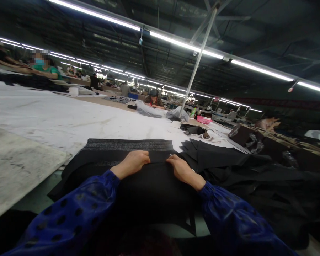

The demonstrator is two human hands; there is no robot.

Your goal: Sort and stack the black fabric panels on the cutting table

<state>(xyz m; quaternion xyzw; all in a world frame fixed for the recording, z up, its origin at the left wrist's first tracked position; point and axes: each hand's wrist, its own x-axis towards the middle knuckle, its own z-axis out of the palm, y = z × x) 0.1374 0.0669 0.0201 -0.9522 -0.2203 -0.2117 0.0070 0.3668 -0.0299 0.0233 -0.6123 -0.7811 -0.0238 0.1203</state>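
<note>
In front of me, several layers of black fabric lie across the near edge of the table and hang down toward my body. A stack of folded dark cloth strips with grey speckled edges rests at its far side. My left hand is closed, its fingers pinching the top black layer. My right hand pinches the same layer a short way to the right; a small pale tip shows by its fingers, too small to name. Blue dotted sleeves cover both forearms.
More black fabric pieces pile up at the right. A worn pale board lies at the left on the white-covered table. Ahead stand a slanting metal pole, plastic bags and a pink basket. Other people work farther off.
</note>
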